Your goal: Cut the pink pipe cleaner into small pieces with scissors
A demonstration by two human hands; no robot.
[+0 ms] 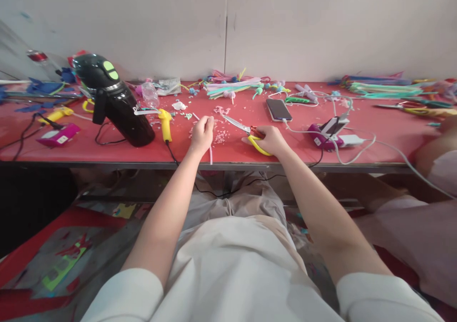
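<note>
My left hand (203, 132) is closed around a thin pale pink pipe cleaner (211, 155), whose lower end hangs down to the table's front edge. To its right, my right hand (273, 140) grips scissors (236, 123) with yellow handles, their blades pointing up and left toward the left hand. The blades and the pipe cleaner are apart. Between and beyond the hands, small pink clippings (222, 136) are scattered on the red table (178, 151). A yellow glue gun (165, 126) lies just left of my left hand.
A large black bottle (124, 112) leans at the left, near a purple power block (59, 135). Pipe cleaner bundles (235, 88) lie along the back. On the right are a charging phone (279, 109), a second purple block (323, 136) with cables, and another person's arm (437, 143).
</note>
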